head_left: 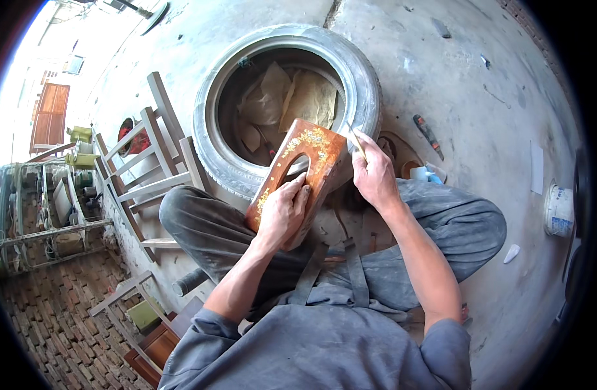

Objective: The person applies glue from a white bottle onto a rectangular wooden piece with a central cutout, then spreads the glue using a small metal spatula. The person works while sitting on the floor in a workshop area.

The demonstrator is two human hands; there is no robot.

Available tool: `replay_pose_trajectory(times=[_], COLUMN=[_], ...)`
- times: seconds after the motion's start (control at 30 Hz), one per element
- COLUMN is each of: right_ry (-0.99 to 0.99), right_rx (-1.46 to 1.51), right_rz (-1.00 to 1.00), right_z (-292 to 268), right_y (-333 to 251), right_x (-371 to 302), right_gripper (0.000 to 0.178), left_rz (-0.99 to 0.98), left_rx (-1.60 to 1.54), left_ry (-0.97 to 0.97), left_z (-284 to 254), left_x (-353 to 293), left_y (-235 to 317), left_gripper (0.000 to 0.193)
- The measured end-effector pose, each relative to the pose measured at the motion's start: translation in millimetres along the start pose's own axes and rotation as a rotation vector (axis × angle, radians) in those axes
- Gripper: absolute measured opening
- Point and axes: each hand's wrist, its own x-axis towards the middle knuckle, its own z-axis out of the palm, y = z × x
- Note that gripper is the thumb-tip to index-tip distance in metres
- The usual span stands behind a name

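A reddish-brown wooden tissue box with gold floral decoration and an oval slot rests tilted over my lap. My left hand grips it, with fingers curled over the edge of the slot. Pinched in my right hand is a thin pale stick-like tool, its tip pointing up, beside the box's far right corner. Whether the tip touches anything is unclear. Just beyond the box lies a large dusty tyre on its side, with crumpled brown paper inside it.
Left of the tyre stands a grey wooden frame, near a metal rack. A dark-handled tool lies on the concrete floor at right, near a light blue cup. A white bucket is farther right.
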Motion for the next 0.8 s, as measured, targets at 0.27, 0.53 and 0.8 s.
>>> replay_pose_trajectory(times=[0.27,0.53,0.8], right_ry=[-0.3,-0.264,-0.25], right_rx=[-0.268,0.085,0.199], right_rz=[0.328,0.38,0.639], right_z=[-36,-16,-16], right_y=[-14,2,2], right_x=[0,3,-62], right_gripper=[0.042,0.067,0.06], left_rz=[0.43,0.767,1.06], left_rx=[0.238,0.188,0.124], left_ry=[-0.115,-0.148,-0.225], left_z=[-10,-29,-7], left_x=[21,45,67], left_y=[-31,-62,-75], left_gripper=[0.023,0.035,0.042])
